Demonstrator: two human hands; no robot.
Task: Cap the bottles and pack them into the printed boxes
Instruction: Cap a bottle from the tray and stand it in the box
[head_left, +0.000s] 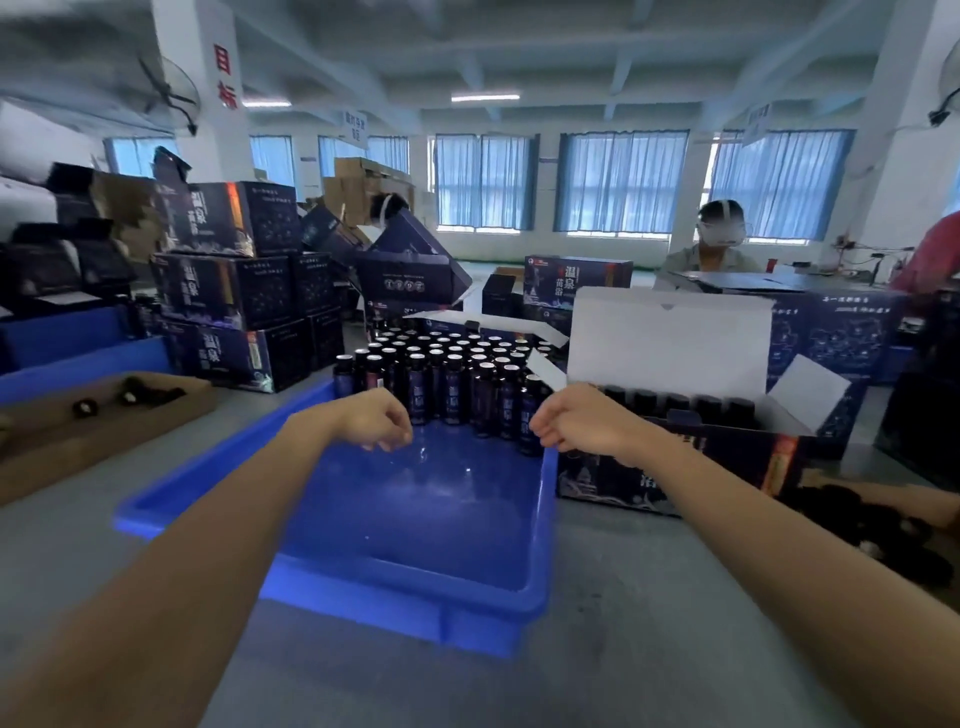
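**Clerk:** Entry one, the bottles (447, 384)?

**Checker:** Dark, massed at the far end of the blue tray (171, 512), centre of frame. They stood upright, long axis vertical and mouths up, probably so caps could go straight on.

**Clerk:** The hands?

**Checker:** Both hovered over the tray just before the front row. The left hand (371, 418) had its grip curled with fingertips close together. I could not tell whether anything small sat between them, as the view was blurred. The right hand (576, 421) had its grip loosely curled, and nothing showed in it.

**Clerk:** The destination?

**Checker:** The open printed box (649, 473) was touching the tray's right wall, lid flap raised, with a row of capped bottles (675, 402) standing upright inside. It likely sat there to keep the transfer short.

**Clerk:** Sundries?

**Checker:** There were stacked printed boxes (228, 291) at upper left and a cardboard tray (104, 415) on the worktop at left.
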